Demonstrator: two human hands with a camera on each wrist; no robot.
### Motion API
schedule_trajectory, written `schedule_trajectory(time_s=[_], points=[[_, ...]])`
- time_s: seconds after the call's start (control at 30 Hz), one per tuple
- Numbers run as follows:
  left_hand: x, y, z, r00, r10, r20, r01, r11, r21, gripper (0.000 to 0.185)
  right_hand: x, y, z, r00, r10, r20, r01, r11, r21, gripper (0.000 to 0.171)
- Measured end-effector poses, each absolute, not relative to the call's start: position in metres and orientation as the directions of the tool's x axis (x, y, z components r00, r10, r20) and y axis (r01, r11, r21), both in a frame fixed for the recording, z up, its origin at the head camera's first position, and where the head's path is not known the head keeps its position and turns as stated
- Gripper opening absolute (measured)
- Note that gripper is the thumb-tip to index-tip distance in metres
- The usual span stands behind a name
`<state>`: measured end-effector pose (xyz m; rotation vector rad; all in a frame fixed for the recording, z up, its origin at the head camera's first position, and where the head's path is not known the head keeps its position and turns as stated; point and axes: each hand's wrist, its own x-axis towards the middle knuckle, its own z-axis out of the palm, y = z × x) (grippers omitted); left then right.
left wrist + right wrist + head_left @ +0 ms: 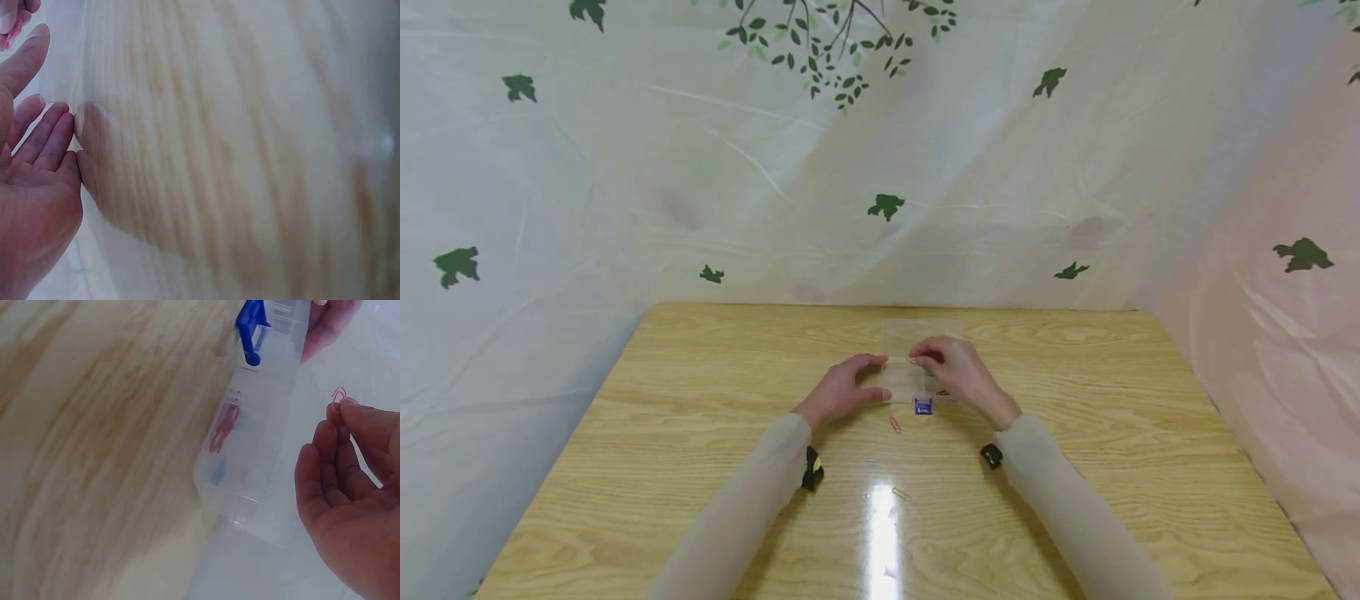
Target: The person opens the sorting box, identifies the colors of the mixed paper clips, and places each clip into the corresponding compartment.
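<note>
A small clear plastic box [904, 377] with a blue latch [923, 407] sits at the middle of the wooden table [700, 400], its lid [921, 333] open toward the back. My left hand [848, 387] rests against the box's left side [62, 62], fingers [47, 134] straight and thumb extended. Over the box, my right hand [951, 371] pinches a pink paper clip [338, 395] between thumb and fingertips [340, 415]. In the right wrist view the box [256, 444] holds a red clip [222, 428] and a blue one [219, 472], and the latch [252, 328] shows at the top.
A red paper clip [895, 424] lies on the table just in front of the box. A pale clip [900, 493] lies nearer me, beside a glare streak. A leaf-printed sheet [880, 167] hangs behind and on both sides of the table.
</note>
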<state>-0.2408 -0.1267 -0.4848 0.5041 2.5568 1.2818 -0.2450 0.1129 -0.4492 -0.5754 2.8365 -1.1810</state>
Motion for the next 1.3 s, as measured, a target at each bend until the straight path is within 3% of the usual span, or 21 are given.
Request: schedule_trajectory(time_s=[0.57,0.97,1.3], points=[[-0.240,-0.125,-0.484,-0.907,0.419,-0.054,0.198,0.535,0.821,0.062,-0.252,0.114,-0.459,-0.926,-0.356,0.124,-0.351,0.695,-0.627,0.012],[-0.240,-0.126,-0.484,-0.908,0.415,-0.064,0.192,0.546,0.816,0.063,-0.236,0.133,-0.453,-0.931,-0.336,0.140,-0.340,0.669,-0.661,0.020],[-0.240,-0.125,-0.483,-0.906,0.415,-0.086,0.186,0.572,0.799,0.066,-0.222,0.162,-0.451,-0.911,-0.353,0.213,-0.406,0.675,-0.616,0.032]])
